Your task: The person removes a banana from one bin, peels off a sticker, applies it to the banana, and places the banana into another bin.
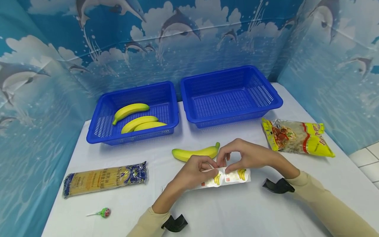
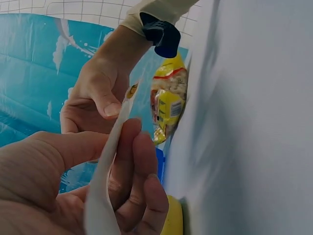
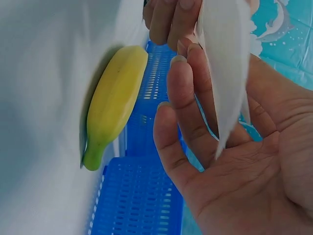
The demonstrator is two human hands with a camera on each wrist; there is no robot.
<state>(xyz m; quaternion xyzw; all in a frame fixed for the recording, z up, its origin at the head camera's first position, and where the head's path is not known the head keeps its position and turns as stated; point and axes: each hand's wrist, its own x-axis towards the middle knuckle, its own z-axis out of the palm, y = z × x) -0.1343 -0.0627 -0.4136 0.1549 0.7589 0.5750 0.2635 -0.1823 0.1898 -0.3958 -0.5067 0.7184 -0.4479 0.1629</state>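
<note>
Both hands are at a white paper strip [image 1: 237, 177] printed with small yellow bananas, held above the white table. My left hand [image 1: 190, 174] pinches its middle between thumb and fingers; in the left wrist view the strip [image 2: 108, 171] is seen edge-on there. My right hand [image 1: 248, 154] grips the top edge, thumb on the printed face and fingers behind; in the right wrist view its other fingers [image 3: 180, 93] are loosely bent. Just beyond the hands a yellow banana [image 1: 189, 154] with green ends lies on the table.
At the back left, a blue basket [image 1: 133, 139] holds 3 bananas. Beside it stands another blue basket [image 1: 234, 119]. A yellow bag of food [image 1: 296, 136] lies at right, a pasta packet [image 1: 103, 179] at left, and a green lollipop [image 1: 105, 212] near the front left.
</note>
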